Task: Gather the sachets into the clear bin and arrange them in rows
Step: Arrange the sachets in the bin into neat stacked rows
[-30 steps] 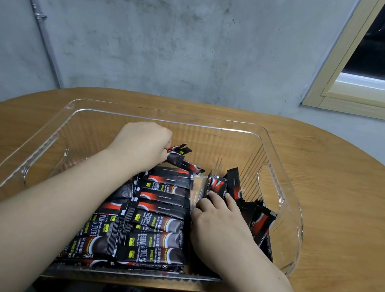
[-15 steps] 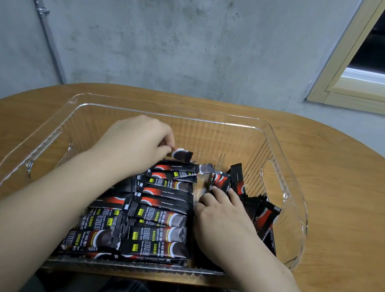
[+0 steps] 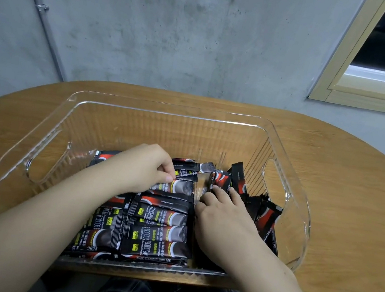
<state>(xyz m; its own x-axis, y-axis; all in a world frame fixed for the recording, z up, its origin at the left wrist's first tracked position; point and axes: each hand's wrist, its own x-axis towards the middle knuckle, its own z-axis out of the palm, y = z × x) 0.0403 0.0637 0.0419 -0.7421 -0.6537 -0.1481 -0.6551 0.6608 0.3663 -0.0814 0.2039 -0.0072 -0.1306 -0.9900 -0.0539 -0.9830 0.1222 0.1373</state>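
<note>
A clear plastic bin (image 3: 167, 108) stands on the wooden table. Inside it, several black and red sachets (image 3: 158, 229) lie flat in two side-by-side rows at the near left. More sachets (image 3: 266, 219) stand jumbled at the near right. My left hand (image 3: 144, 166) rests on the far end of the rows, its fingertips pinching the end of the top sachet (image 3: 183, 172). My right hand (image 3: 224, 213) lies palm down between the rows and the loose pile, fingers pressing on the upright sachets (image 3: 221, 180) there.
The oval wooden table (image 3: 350, 203) ends at a grey concrete wall behind. A window frame (image 3: 357, 77) is at the upper right. The bin's far half holds no sachets. My lap shows below the table's near edge.
My left hand has come down toward me, laying the sachet it held raised onto the far end of the rows. My right hand has stayed in place.
</note>
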